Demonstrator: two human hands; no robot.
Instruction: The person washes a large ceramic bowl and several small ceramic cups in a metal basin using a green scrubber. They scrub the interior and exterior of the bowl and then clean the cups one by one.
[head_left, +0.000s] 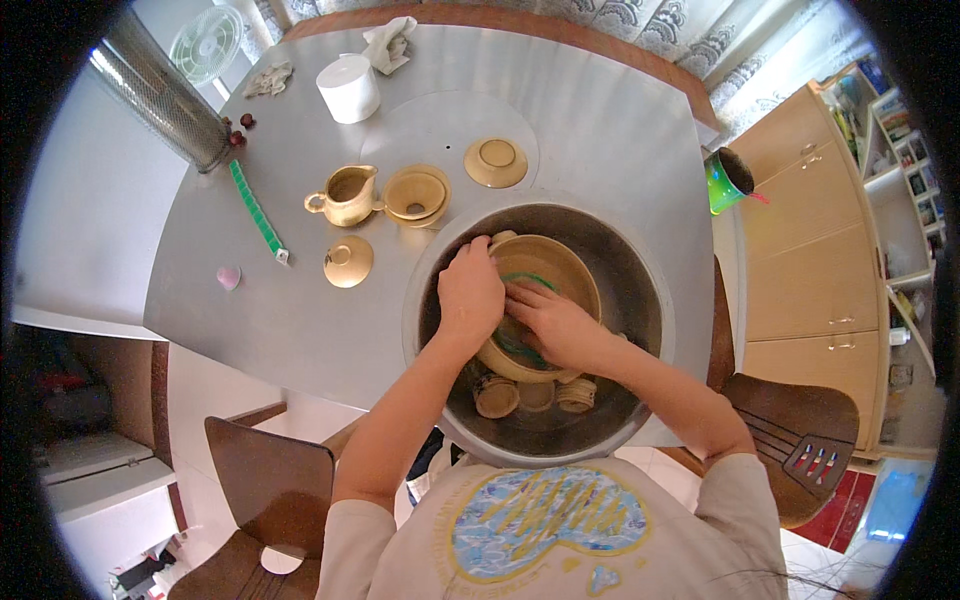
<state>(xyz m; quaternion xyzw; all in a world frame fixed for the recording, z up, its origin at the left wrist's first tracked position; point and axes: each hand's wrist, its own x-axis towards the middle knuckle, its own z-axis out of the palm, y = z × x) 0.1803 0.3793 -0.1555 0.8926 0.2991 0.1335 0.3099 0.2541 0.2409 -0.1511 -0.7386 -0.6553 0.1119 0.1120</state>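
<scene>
In a wide steel basin (634, 270) sits a large tan ceramic bowl (579, 279), tilted a little. My left hand (472, 289) grips the bowl's left rim, its fingers bent over the edge. Inside the bowl, my right hand (551, 319) presses a green-edged cloth or pad (531, 279) against the left wall; the hand covers most of it. Water seems to lie in the basin. Several small tan cups (496, 397) rest in the basin below the bowl, on the side nearest me.
Beyond the basin stand a tan pitcher (349, 196), stacked strainer-like ware (415, 196), an upturned small bowl (495, 163) and an upturned cup (348, 262). Farther off are a white paper roll (349, 88) and a metal mesh cylinder (161, 94). Chairs (274, 472) flank me.
</scene>
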